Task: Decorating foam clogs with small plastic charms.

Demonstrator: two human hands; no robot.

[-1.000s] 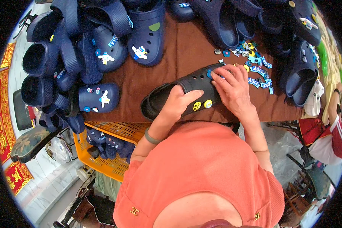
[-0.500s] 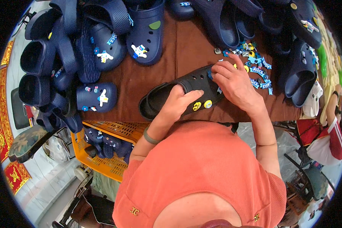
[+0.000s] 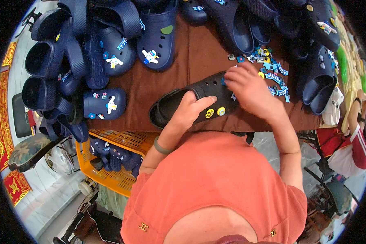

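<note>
A black clog [image 3: 163, 106] lies at a slant on the table's near edge, its toe pointing right. My left hand [image 3: 188, 110] grips it by the near side, thumb on top and fingers hidden inside or beneath. Two yellow charms, one face-shaped [image 3: 210, 113] and one round [image 3: 221, 111], are set in its upper beside my left thumb. Over the toe, my right hand [image 3: 250, 89] has its fingers bent together, slightly blurred. A small blue piece [image 3: 223, 81] shows at its fingertips. Just beyond that hand lies a loose heap of blue, white and yellow charms [image 3: 277, 77].
Navy clogs [image 3: 156, 38] with charms crowd the far and left sides of the brown-covered table [image 3: 150, 83]; more navy footwear [image 3: 320, 87] stands at right. Below the table's left edge, an orange crate [image 3: 105, 173] holds several clogs. Another person's arm [image 3: 356, 110] shows far right.
My right hand's raised finger has come down closer to the others over the clog's toe. My left hand keeps its hold, and the clog has hardly moved.
</note>
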